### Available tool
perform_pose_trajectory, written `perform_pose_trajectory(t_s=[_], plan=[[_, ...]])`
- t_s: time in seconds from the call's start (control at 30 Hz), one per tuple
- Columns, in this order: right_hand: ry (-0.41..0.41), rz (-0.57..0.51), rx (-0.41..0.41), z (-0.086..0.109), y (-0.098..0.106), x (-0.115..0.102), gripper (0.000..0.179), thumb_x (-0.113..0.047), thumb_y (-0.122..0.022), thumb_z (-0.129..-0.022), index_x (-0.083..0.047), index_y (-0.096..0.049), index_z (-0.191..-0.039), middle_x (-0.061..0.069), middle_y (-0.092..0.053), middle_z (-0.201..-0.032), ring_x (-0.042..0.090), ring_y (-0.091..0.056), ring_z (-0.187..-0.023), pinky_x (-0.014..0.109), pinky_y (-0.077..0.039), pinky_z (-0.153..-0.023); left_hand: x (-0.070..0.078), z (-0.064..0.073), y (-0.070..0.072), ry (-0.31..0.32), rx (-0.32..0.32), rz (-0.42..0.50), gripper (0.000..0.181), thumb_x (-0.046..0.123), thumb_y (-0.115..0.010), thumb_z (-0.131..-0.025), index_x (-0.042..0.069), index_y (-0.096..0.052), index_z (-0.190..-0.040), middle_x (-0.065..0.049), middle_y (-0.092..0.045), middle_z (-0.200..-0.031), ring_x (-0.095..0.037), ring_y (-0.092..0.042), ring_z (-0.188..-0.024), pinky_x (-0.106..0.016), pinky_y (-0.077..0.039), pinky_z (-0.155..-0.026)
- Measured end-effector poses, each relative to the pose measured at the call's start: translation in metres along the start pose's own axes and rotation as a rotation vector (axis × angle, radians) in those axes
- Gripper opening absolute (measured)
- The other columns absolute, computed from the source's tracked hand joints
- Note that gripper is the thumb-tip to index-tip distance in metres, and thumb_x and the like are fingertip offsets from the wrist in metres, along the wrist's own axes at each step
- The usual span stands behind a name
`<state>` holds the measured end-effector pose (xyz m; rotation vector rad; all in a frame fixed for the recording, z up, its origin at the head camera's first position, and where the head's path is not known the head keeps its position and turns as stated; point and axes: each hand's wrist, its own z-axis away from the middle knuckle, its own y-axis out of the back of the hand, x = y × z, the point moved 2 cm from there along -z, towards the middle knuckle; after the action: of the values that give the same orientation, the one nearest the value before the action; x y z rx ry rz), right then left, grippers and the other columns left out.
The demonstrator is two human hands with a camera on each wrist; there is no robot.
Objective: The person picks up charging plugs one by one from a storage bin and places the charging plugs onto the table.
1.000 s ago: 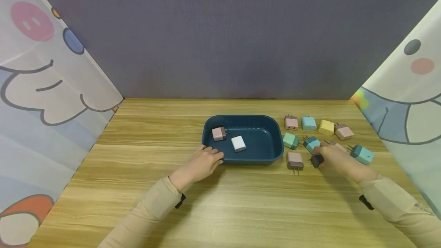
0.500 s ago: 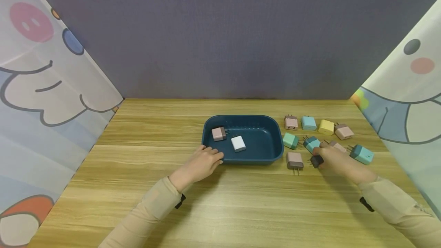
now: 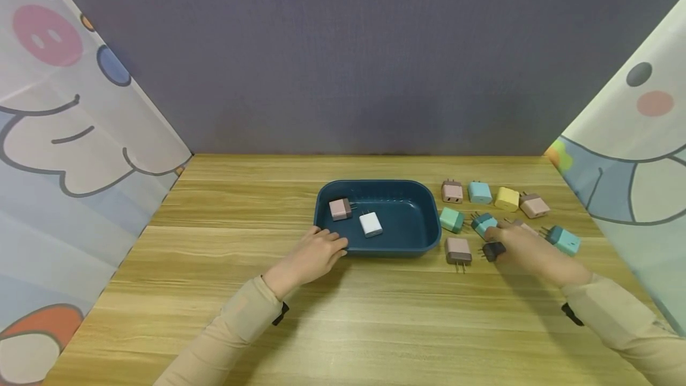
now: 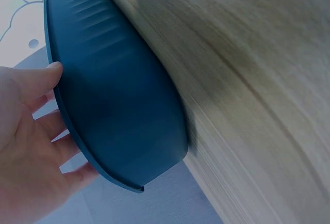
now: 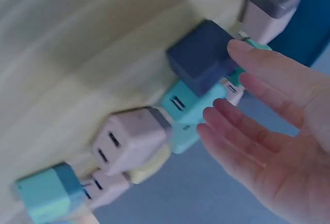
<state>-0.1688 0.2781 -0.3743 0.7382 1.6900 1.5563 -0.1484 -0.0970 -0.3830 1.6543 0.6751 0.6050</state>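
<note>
In the left wrist view my left hand (image 4: 31,136) grips the rim of a dark blue tray (image 4: 113,90), thumb on the outer wall and fingers curled over the edge. A pink-brown charger (image 3: 340,209) and a white charger (image 3: 371,224) lie inside it. My right hand (image 5: 278,126) is at a black plug charger (image 5: 198,56), its thumb tip over the charger's near corner and its index fingertip showing just beside it. The other fingers are loosely extended. Behind the black charger lies a teal charger (image 5: 188,102), with a pink charger (image 5: 131,136) partly under the hand in the head view.
Around the right hand lie a yellow charger (image 3: 507,199), a light blue charger (image 3: 479,192), a green charger (image 3: 452,220), a large teal charger (image 3: 563,240) and several pink-brown ones. A grey panel (image 3: 364,58) rises behind the wooden table (image 3: 241,177).
My right hand and the black charger have shifted only very slightly. The left hand, tray and other chargers stay as they were.
</note>
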Motion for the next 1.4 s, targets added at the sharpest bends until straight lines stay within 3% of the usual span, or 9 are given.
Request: perform_pose_trajectory(t_s=[0.27,0.63,0.77,0.93,1.1,1.2,1.3,1.37,1.4], plan=[[-0.058,-0.013,-0.12,-0.011,0.016,-0.009,0.037,-0.004,-0.075,-0.064,-0.001,-0.059,-0.097,0.017,-0.057,-0.091,0.022,-0.058,-0.067,0.027,-0.044,-0.05,0.0,0.0,0.0,-0.004,0.003,-0.002,0.008,0.023,-0.054,-0.089,0.016,-0.058,-0.088,0.003,-0.059,-0.078,-0.013,-0.05,-0.068,-0.026,-0.029,-0.063],[-0.052,0.001,-0.173,-0.032,0.029,-0.021,0.04,-0.003,-0.074,-0.067,0.003,-0.059,-0.103,0.023,-0.055,-0.096,0.028,-0.059,-0.074,0.033,-0.047,-0.057,0.0,0.0,-0.001,-0.007,0.009,-0.002,0.008,0.023,-0.054,-0.089,0.016,-0.058,-0.088,0.004,-0.06,-0.079,-0.012,-0.05,-0.068,-0.026,-0.03,-0.063],[-0.08,-0.042,-0.212,-0.039,0.032,-0.025,0.041,-0.008,-0.073,-0.069,0.003,-0.058,-0.105,0.022,-0.054,-0.098,0.027,-0.058,-0.075,0.032,-0.046,-0.056,0.0,0.0,-0.001,-0.007,0.012,-0.003,0.008,0.023,-0.054,-0.089,0.017,-0.058,-0.088,0.004,-0.059,-0.078,-0.012,-0.05,-0.068,-0.026,-0.029,-0.063],[-0.057,0.028,-0.213,-0.048,0.038,-0.032,0.038,-0.005,-0.073,-0.069,0.002,-0.059,-0.102,0.017,-0.055,-0.087,0.017,-0.054,-0.062,0.025,-0.041,-0.049,-0.001,0.0,-0.002,-0.006,0.02,-0.003,0.008,0.023,-0.054,-0.089,0.016,-0.059,-0.089,0.004,-0.059,-0.078,-0.013,-0.05,-0.068,-0.027,-0.029,-0.064],[0.055,0.134,-0.169,-0.057,0.044,-0.041,0.024,-0.001,-0.072,-0.069,-0.001,-0.059,-0.089,0.006,-0.055,-0.074,0.012,-0.047,-0.061,0.021,-0.036,-0.05,-0.001,0.0,-0.002,-0.011,0.027,-0.01,0.009,0.023,-0.054,-0.088,0.016,-0.06,-0.09,0.004,-0.059,-0.079,-0.013,-0.05,-0.068,-0.027,-0.03,-0.064],[0.132,0.274,-0.15,-0.061,0.048,-0.046,0.016,0.002,-0.068,-0.072,-0.005,-0.056,-0.08,-0.004,-0.044,-0.057,0.008,-0.037,-0.054,0.019,-0.027,-0.049,-0.001,0.0,-0.001,-0.013,0.025,-0.007,0.01,0.023,-0.054,-0.089,0.016,-0.06,-0.092,0.003,-0.06,-0.08,-0.013,-0.051,-0.069,-0.027,-0.03,-0.064],[0.104,0.277,-0.191,-0.066,0.05,-0.049,0.016,0.007,-0.059,-0.075,-0.007,-0.051,-0.077,-0.006,-0.032,-0.051,0.006,-0.026,-0.049,0.02,-0.018,-0.049,-0.001,0.0,-0.001,-0.01,0.019,-0.004,0.01,0.023,-0.054,-0.089,0.015,-0.06,-0.092,0.003,-0.06,-0.08,-0.013,-0.051,-0.069,-0.027,-0.03,-0.064],[0.069,0.247,-0.23,-0.072,0.05,-0.051,0.015,0.006,-0.061,-0.075,-0.004,-0.054,-0.084,-0.002,-0.041,-0.056,0.006,-0.028,-0.046,0.019,-0.022,-0.046,-0.001,0.0,-0.001,-0.007,0.017,-0.005,0.01,0.023,-0.054,-0.089,0.016,-0.06,-0.091,0.003,-0.06,-0.079,-0.013,-0.051,-0.069,-0.027,-0.03,-0.064],[0.03,0.176,-0.242,-0.076,0.05,-0.051,0.018,0.005,-0.064,-0.074,-0.004,-0.057,-0.089,0.001,-0.048,-0.063,0.007,-0.034,-0.047,0.018,-0.026,-0.045,-0.001,0.0,-0.001,-0.006,0.016,-0.007,0.01,0.023,-0.054,-0.089,0.016,-0.06,-0.091,0.003,-0.059,-0.079,-0.013,-0.051,-0.069,-0.027,-0.03,-0.064]])
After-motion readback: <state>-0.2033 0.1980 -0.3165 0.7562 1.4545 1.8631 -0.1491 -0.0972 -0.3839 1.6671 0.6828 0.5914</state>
